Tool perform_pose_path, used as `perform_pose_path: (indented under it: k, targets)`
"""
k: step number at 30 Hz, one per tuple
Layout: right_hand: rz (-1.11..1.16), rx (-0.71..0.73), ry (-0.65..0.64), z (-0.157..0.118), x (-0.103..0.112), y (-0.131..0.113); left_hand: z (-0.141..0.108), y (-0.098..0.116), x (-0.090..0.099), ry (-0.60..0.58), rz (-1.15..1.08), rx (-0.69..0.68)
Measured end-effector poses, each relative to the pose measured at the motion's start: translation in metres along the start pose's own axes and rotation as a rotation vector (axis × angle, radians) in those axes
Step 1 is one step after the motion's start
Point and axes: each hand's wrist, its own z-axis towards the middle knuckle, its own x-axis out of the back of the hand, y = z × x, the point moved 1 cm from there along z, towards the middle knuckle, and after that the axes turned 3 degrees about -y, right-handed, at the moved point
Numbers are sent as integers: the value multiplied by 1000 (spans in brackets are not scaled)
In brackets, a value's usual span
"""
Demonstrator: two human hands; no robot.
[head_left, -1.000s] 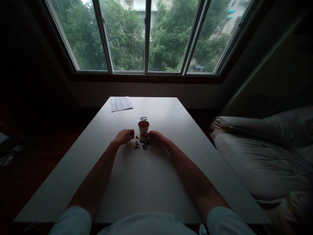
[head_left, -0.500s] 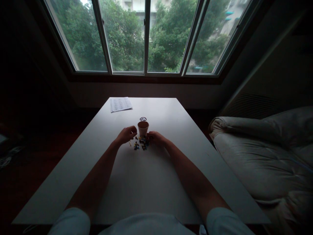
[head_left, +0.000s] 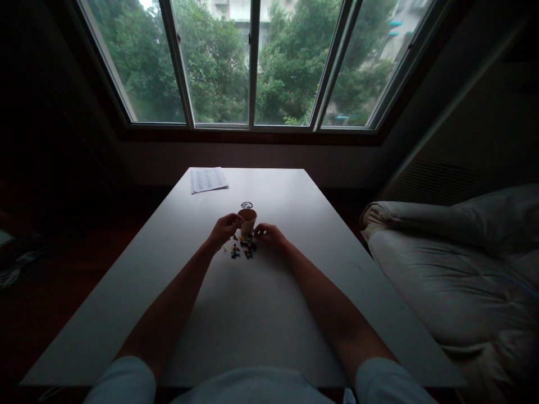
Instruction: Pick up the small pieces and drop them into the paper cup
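A paper cup point(head_left: 248, 223) stands upright on the white table point(head_left: 252, 314), its brown inside showing. My left hand point(head_left: 227, 227) is at the cup's left rim, fingers pressed together; whatever they hold is too small to make out. Just right of the cup, my right hand point(head_left: 268, 233) rests low by the table with curled fingers beside the small parts, and its fingertips' contents are hidden. Several small dark, blue and yellow pieces point(head_left: 236, 251) lie scattered in front of the cup. Behind the cup is a small round dark-rimmed item point(head_left: 246, 205).
Printed sheets point(head_left: 209, 179) lie at the table's far left corner. A padded light-coloured seat point(head_left: 429, 269) stands to the right of the table. Beyond the far edge is a wide window point(head_left: 219, 67) with trees outside.
My left hand has moved right, from beside the cup to its rim. My right hand has stayed nearly in place.
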Motion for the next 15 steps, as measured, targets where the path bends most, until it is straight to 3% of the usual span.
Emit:
perform_pose_path:
  k: [8, 15]
  targets:
    - [19, 16, 33, -1, -3, -1, -1, -8, -12, 121, -140, 40]
    - [36, 21, 37, 0, -4, -3, 0, -11, -11, 162, -229, 60]
